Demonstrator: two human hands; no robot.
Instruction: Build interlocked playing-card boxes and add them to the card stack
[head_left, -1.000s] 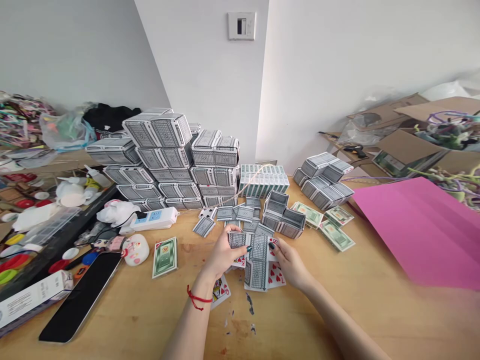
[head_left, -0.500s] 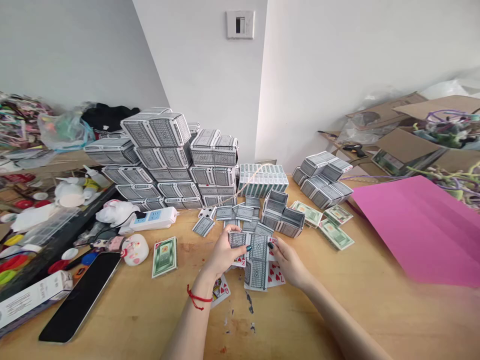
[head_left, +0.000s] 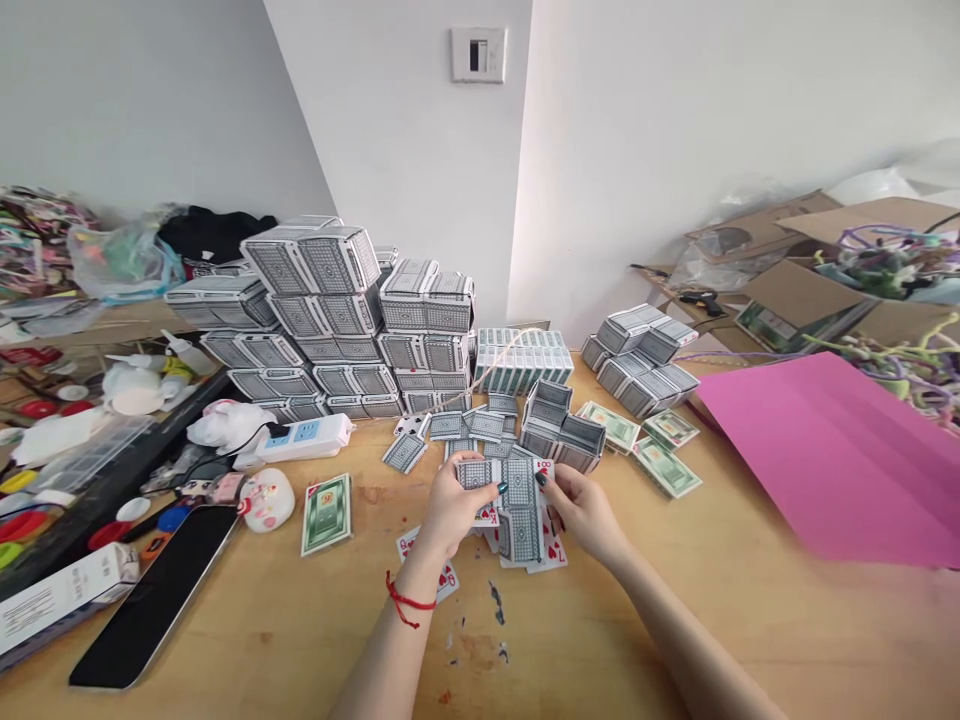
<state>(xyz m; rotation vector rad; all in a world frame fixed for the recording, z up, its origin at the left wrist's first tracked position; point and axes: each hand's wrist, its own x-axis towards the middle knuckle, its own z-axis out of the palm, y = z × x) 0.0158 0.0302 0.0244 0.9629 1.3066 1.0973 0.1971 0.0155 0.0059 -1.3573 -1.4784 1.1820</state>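
Left hand (head_left: 450, 505) has edged rightward, and the lower end of the held cards (head_left: 523, 535) has swung up a touch! Far left, it's the phone (head_left: 154, 600), then a deck (head_left: 327, 513), big stack (head_left: 341, 320) behind. Left thumb clamps the held cards from above, fingers tucked underneath; face-up cards (head_left: 448, 582) poke out below that wrist. Centre now: held cards between both hands, just in front of the loose cards (head_left: 486, 427). They look light, springy, slick and easily creased, so a flat pinch near the edges should suit. Right hand (head_left: 589, 515) pinches the right edge, thumb on top; its hidden fingertips I can't tell. Beyond: stepped block (head_left: 570, 440), green decks (head_left: 667, 468), pink sheet (head_left: 832, 460).
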